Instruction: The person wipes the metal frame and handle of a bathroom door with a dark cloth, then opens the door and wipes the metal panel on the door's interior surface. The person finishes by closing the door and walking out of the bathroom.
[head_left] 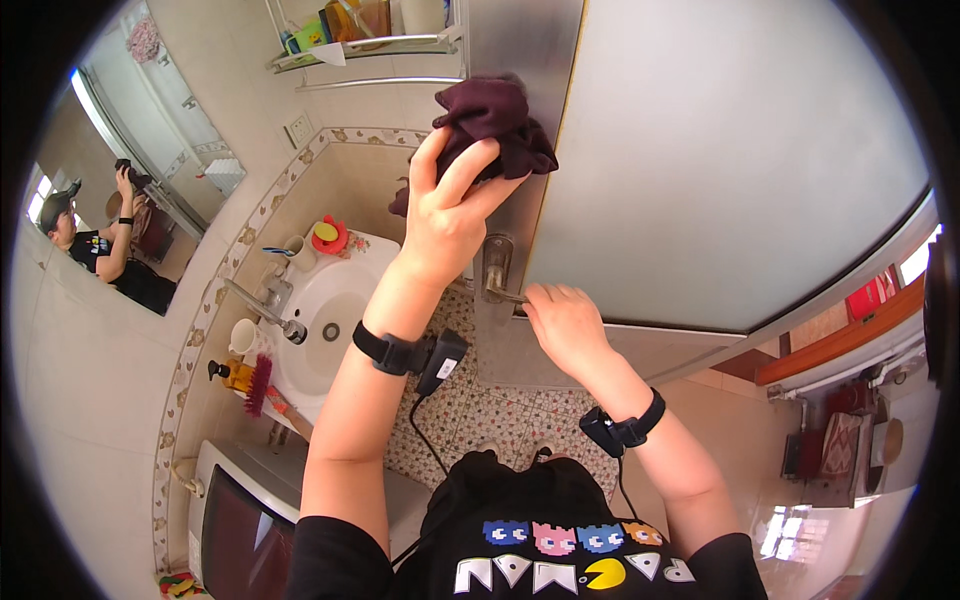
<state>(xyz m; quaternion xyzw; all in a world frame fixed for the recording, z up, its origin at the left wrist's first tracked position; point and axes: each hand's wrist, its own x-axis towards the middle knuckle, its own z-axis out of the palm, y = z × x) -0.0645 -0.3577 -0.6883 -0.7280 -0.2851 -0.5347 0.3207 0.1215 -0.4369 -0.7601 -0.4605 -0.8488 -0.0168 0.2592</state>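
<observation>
1. Closest to the camera, the left hand (447,232) grasps a soft, crumpled maroon cloth (490,112); its grip is partly spread, fingers bent into the folds. The cloth bunches in front of the door's upright metal edge; whether it touches the metal, I cannot tell.
2. Far left, a smooth, flat mirror (150,105) hangs on glossy tiles.
3. Below it, a grey plastic appliance (210,470) shows a dark, shiny lid.
4. A bristly red-purple brush (259,385) stands beside an amber pump bottle (238,376).
5. Next comes a rounded, glossy white basin (345,285) with a metal tap.
6. Beneath the cloth, a metal lever handle (496,262) sits on a rounded plate.
7. The right hand (568,325) closes its grip around the lever's end, fingers curled.
8. Rightmost, the door's broad frosted panel (720,160) looks smooth and pale.
</observation>
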